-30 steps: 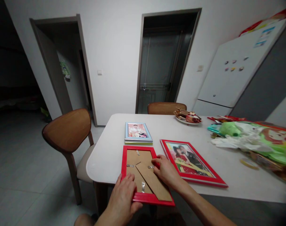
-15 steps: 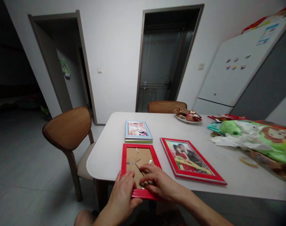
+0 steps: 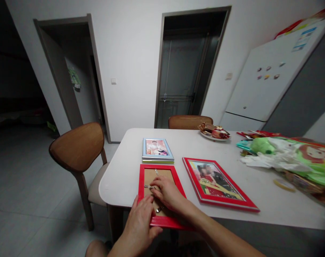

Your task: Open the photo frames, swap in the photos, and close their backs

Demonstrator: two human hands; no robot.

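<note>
Left hand [image 3: 141, 217] grips red frame's [image 3: 162, 223] left near corner | Right hand's [image 3: 166, 192] fingers, slightly curled, touch its backing [image 3: 151, 175] near left clip [image 3: 147, 186]

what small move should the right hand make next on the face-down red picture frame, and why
Probably a gentle turn of the small silver metal clip at the left of the red frame: fingertips of the right hand are at it, and the left hand steadies the lower left corner.

Bare left hand [image 3: 141, 218] and right hand [image 3: 166, 192], bare forearms [image 3: 223, 233], and (low, dim) probably a bare knee [image 3: 96, 248].
</note>
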